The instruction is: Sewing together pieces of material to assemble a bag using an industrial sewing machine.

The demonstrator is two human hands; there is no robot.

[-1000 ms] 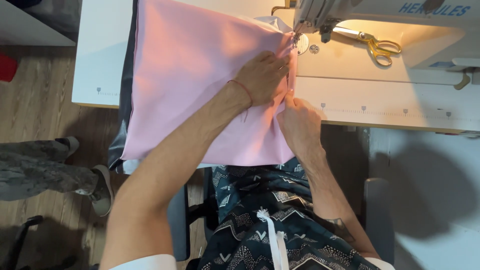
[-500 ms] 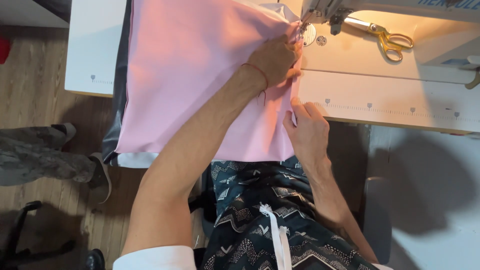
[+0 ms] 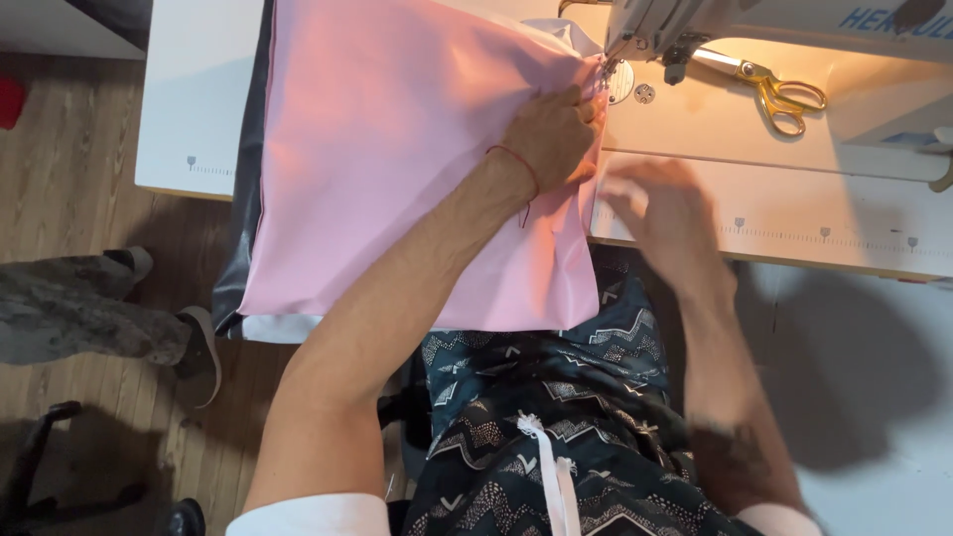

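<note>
Pressing the pink cloth [image 3: 397,169] flat near the sewing machine [image 3: 675,25], the left hand [image 3: 546,134] has its grip closed on its edge; the right hand [image 3: 660,203], blurred, hovers open. Light, limp and probably slippery, the cloth is best held near the seam.

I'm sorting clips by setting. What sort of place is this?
Most likely a sewing workshop. An industrial sewing machine sits in a white worktable, gold-handled scissors lie beside it, and the left hand presses pink fabric toward the needle while the right hand is blurred.
</note>
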